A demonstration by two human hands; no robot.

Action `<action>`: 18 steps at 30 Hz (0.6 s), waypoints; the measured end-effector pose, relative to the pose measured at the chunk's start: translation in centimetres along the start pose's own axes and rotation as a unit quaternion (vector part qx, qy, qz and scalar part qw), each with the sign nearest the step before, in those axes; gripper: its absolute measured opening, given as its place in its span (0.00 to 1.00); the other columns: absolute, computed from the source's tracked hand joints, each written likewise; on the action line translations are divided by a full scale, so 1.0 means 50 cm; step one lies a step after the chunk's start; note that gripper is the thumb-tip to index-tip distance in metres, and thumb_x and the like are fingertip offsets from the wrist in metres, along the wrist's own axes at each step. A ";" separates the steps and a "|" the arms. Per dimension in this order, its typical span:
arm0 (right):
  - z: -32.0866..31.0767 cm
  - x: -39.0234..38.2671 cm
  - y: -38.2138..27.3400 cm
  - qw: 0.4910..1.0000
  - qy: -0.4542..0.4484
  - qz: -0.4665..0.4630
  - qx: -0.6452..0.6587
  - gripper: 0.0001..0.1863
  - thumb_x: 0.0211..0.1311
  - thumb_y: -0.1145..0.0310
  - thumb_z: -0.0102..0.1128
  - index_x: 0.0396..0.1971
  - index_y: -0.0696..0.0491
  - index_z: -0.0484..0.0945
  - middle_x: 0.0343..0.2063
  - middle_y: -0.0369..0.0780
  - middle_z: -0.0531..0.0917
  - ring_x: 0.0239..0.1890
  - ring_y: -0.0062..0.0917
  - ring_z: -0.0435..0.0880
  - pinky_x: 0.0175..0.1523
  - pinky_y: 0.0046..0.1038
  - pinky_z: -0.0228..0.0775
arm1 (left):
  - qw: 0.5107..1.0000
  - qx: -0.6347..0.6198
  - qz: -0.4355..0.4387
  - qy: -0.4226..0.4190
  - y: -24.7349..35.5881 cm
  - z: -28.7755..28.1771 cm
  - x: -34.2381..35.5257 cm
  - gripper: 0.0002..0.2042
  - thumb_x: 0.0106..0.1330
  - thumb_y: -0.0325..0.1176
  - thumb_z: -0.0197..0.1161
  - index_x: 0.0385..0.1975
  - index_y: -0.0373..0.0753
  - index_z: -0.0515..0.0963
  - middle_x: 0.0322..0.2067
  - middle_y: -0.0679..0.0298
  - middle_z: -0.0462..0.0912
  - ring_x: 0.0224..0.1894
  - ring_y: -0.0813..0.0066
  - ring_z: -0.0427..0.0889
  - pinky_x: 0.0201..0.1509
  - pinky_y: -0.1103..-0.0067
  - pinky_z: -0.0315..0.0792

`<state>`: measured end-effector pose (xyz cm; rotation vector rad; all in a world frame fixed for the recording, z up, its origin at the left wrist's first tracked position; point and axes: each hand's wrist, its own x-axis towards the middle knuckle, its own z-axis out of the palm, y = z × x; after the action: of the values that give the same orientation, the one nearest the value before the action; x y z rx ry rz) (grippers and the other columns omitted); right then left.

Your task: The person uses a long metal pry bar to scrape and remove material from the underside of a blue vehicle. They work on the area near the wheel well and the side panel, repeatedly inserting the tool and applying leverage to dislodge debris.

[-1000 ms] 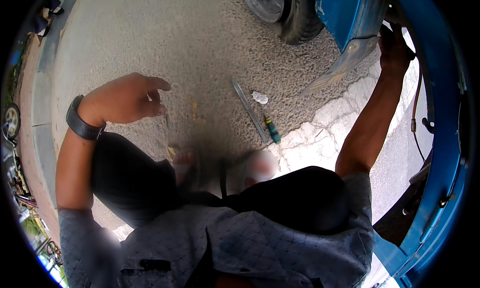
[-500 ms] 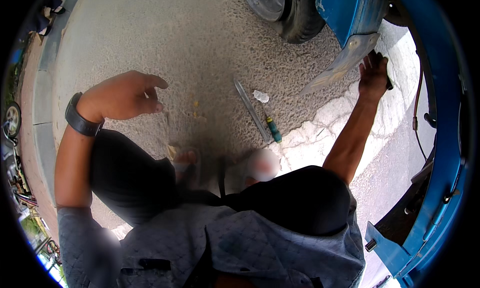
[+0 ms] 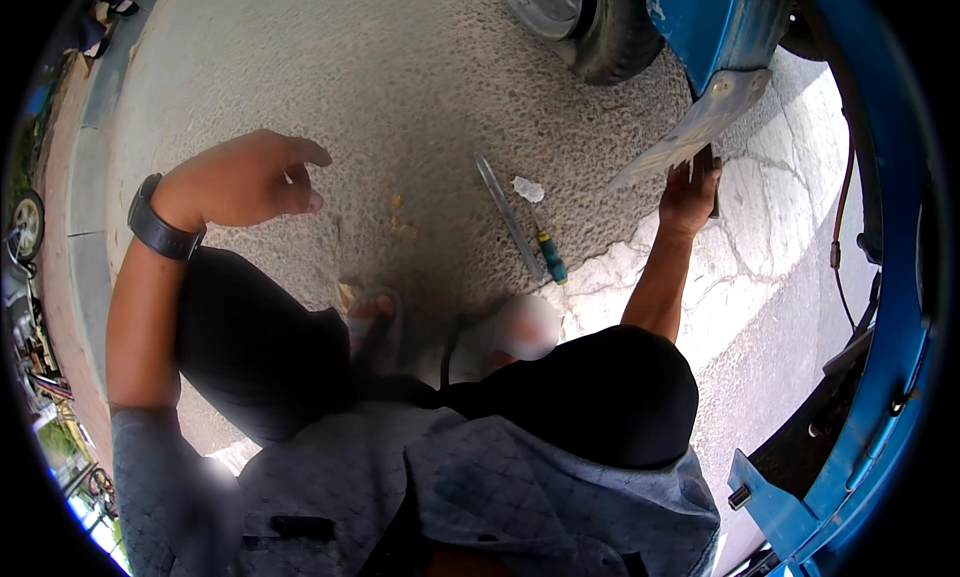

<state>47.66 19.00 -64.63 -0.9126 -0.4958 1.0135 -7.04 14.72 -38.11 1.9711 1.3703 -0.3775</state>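
Observation:
My left hand [image 3: 250,182], with a dark watch [image 3: 160,222] on the wrist, hovers over the ground at the left. Its thumb and forefinger are apart with nothing between them. On the right, my right hand [image 3: 688,199] reaches up beside a scuffed pale flap [image 3: 690,132] fixed to the blue vehicle body [image 3: 697,22]. The flap covers part of its fingertips. Those fingers curl round a dark thing, of which only a bit shows at the palm's edge. A flat metal bar [image 3: 508,217] and a green-handled screwdriver [image 3: 551,259] lie on the ground between my hands.
A crumpled whitish scrap [image 3: 527,189] lies beside the bar. The black tyre [image 3: 620,42] stands at the top, and blue bodywork [image 3: 885,377] runs down the right side. A kerb [image 3: 88,177] edges the left; a person's feet [image 3: 115,22] show at upper left.
My right hand has moved left and a little nearer, from beyond the flap to beneath its edge. My left hand has risen slightly. The view has shifted a little.

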 end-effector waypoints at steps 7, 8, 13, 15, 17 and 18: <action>0.220 0.218 -0.329 0.978 -0.047 -0.043 -0.198 0.24 0.76 0.55 0.51 0.63 0.53 0.71 0.59 0.43 0.77 0.55 0.30 0.83 0.53 0.27 0.73 | 1.000 -0.022 -0.008 -0.020 0.021 -0.006 0.009 0.25 0.63 0.36 0.69 0.59 0.34 0.75 0.39 0.53 0.89 0.40 0.58 0.87 0.46 0.69 0.78; 0.283 0.207 -0.345 0.963 -0.099 -0.093 -0.233 0.23 0.76 0.58 0.52 0.62 0.57 0.72 0.58 0.44 0.78 0.56 0.31 0.82 0.55 0.27 0.74 | 0.999 -0.024 -0.013 -0.018 0.021 -0.003 0.006 0.25 0.63 0.36 0.69 0.59 0.34 0.75 0.39 0.53 0.89 0.40 0.58 0.87 0.46 0.69 0.78; 0.204 0.151 -0.233 0.989 -0.004 -0.086 -0.117 0.22 0.77 0.60 0.46 0.62 0.59 0.70 0.60 0.47 0.77 0.61 0.37 0.75 0.67 0.42 0.68 | 0.999 -0.042 -0.011 0.000 0.025 -0.008 -0.003 0.24 0.64 0.40 0.69 0.56 0.32 0.78 0.36 0.51 0.88 0.40 0.57 0.87 0.46 0.69 0.77; 0.058 0.074 -0.093 0.994 -0.027 -0.096 -0.049 0.27 0.70 0.53 0.57 0.63 0.52 0.71 0.60 0.43 0.77 0.61 0.35 0.75 0.66 0.41 0.66 | 0.999 -0.032 -0.011 0.000 0.018 -0.009 -0.005 0.24 0.63 0.37 0.69 0.57 0.33 0.76 0.37 0.53 0.88 0.39 0.57 0.87 0.45 0.68 0.78; -0.006 -0.008 0.005 0.998 0.068 -0.003 0.009 0.29 0.66 0.50 0.63 0.62 0.50 0.72 0.59 0.39 0.78 0.59 0.33 0.77 0.63 0.40 0.70 | 1.000 -0.023 -0.002 0.000 0.010 -0.008 -0.001 0.24 0.63 0.35 0.69 0.58 0.33 0.76 0.38 0.53 0.89 0.39 0.57 0.87 0.45 0.68 0.78; -0.006 -0.024 0.025 0.999 0.037 0.003 0.018 0.29 0.65 0.50 0.64 0.61 0.49 0.72 0.58 0.37 0.79 0.58 0.32 0.77 0.61 0.39 0.71 | 1.000 -0.022 0.001 0.000 0.006 -0.008 0.000 0.24 0.63 0.35 0.69 0.58 0.33 0.76 0.38 0.53 0.88 0.38 0.56 0.87 0.44 0.68 0.78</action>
<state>46.67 18.12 -65.77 -0.9174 -0.4114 0.9868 -6.83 14.93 -37.70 1.9366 1.3645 -0.3442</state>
